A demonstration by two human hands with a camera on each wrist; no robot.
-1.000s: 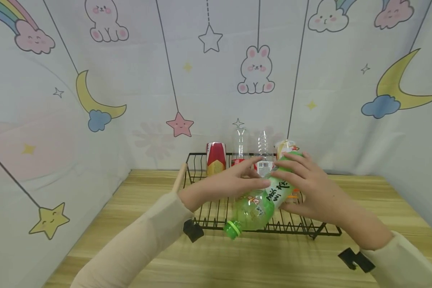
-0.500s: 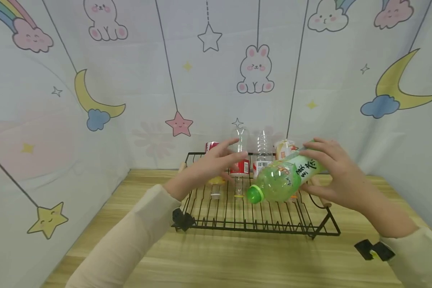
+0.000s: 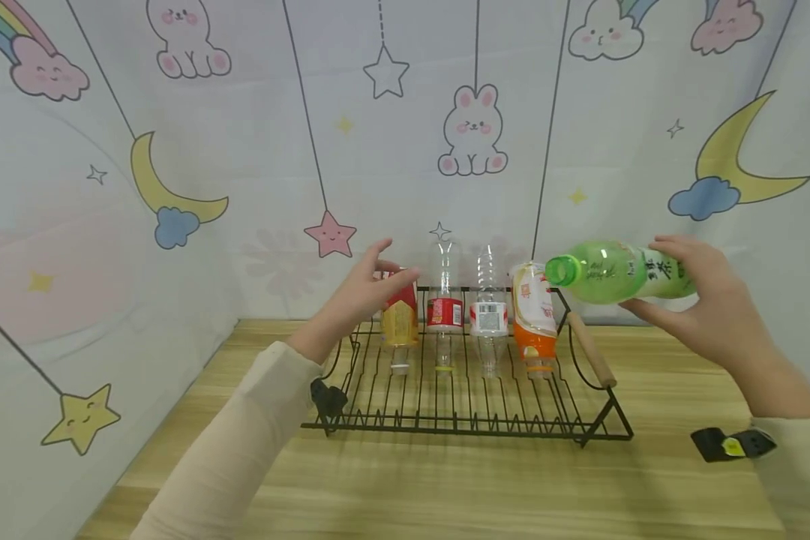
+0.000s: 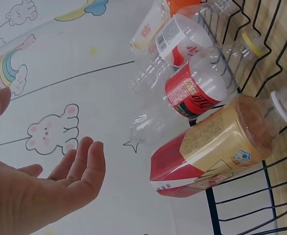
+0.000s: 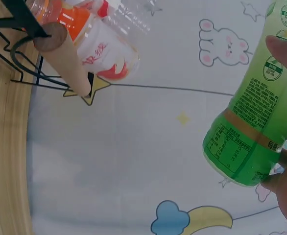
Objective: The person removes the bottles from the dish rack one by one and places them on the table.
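Note:
My right hand (image 3: 722, 307) grips a green plastic bottle (image 3: 601, 271) round its base end, held in the air to the right of the rack and lying nearly level, its green cap pointing left. In the right wrist view the bottle's printed back label (image 5: 253, 105) shows between thumb and fingers. My left hand (image 3: 354, 296) is raised with loose fingers beside a red and gold bottle (image 3: 400, 322). The left wrist view has that hand (image 4: 45, 181) apart from the bottle, holding nothing.
A black wire rack (image 3: 459, 430) with wooden handles (image 3: 590, 351) stands on the wood-grain table (image 3: 405, 487). Upside down in its back row are the red and gold bottle, two clear bottles (image 3: 445, 311) (image 3: 489, 319) and an orange and white one (image 3: 535, 307). A printed curtain hangs behind.
My right hand has carried the green bottle up and right, away from the rack, turning it level. My left hand has let go of it and moved left, up beside the red and gold bottle.

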